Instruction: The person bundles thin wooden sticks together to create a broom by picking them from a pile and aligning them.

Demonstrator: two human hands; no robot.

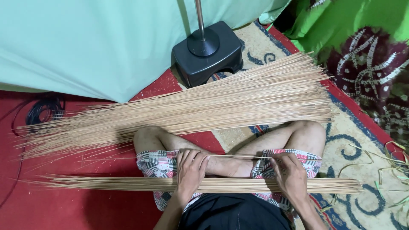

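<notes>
Thin stick [238, 156] runs nine to three; we seem to pinch its ends, left hand [190, 170] and right hand [290, 173] equally near.

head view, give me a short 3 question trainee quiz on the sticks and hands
1. True or false: the big pile of sticks lies beyond the knees.
2. What stretches between the left hand and the right hand? A) one thin stick B) a rope C) a cloth
3. Where does the small bundle lie?

Key: 1 true. 2 A. 3 across the lap, under both hands, nearer the body than the big pile.
</notes>
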